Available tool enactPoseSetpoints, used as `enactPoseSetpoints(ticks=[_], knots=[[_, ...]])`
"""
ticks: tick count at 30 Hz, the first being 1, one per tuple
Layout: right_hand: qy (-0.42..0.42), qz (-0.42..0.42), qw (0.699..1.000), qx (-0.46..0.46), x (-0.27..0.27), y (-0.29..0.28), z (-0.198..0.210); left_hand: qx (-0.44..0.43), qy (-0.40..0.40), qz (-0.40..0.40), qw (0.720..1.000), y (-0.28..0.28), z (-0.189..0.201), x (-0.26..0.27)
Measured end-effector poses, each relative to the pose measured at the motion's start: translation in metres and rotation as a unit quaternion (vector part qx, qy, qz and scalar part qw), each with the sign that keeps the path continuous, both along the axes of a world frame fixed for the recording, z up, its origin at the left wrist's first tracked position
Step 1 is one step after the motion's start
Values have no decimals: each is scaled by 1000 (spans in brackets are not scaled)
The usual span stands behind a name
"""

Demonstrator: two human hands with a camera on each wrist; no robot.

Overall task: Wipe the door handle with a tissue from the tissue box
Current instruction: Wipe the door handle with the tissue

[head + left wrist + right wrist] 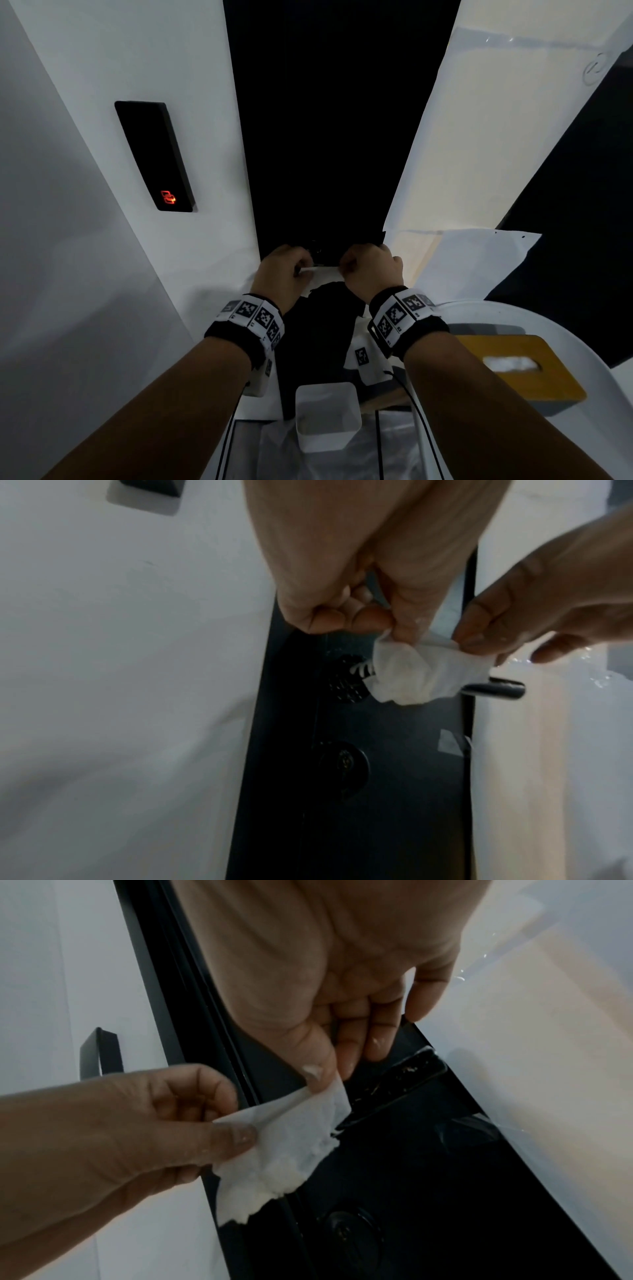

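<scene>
A white tissue is stretched between both hands in front of the black door. My left hand pinches its left end between thumb and fingers. My right hand pinches the right end. In the left wrist view the tissue hangs crumpled over the black lever handle, whose right tip sticks out. In the right wrist view the tissue covers the handle's near part and the handle shows flecks of white. The wooden-topped tissue box sits on a white round table at lower right.
A black card reader with a red light is on the white wall to the left. A round lock cylinder sits below the handle. A small white square bin stands on the floor under my arms. White paper sheets cover the door's right part.
</scene>
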State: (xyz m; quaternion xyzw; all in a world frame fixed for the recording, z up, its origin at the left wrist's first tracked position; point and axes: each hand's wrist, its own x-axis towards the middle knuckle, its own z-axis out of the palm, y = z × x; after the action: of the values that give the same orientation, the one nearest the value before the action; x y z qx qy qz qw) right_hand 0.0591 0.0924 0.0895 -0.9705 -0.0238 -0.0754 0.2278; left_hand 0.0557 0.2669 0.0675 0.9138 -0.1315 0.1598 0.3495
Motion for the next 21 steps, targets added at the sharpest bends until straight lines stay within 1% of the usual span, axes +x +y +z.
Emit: enactPoseSetpoints(ticks=[4,7,9,12,15,17,21], knots=[[-24,-27,999,-13,4,-1,-6,12,-38,3,999,-9,-10,1],[-37,-24,999,-3,6,-1,-8,40,-39,0,998,-14,-16,3],[-30,-14,999,-9,7,-2,-8,78,-53,19,995,-18,-16,3],[-35,-23,999,-21,7,-10,-6,158,-52,53,985,-22,-13,3],[-42,-25,998,-37,5,-18,-6,197,-37,59,978,-28,-10,3],[-42,-22,998,-51,5,-21,-8,197,-37,64,978,-33,-11,4],[-49,-6,995,-81,6,-21,-13,155,-52,86,983,-44,-9,2]])
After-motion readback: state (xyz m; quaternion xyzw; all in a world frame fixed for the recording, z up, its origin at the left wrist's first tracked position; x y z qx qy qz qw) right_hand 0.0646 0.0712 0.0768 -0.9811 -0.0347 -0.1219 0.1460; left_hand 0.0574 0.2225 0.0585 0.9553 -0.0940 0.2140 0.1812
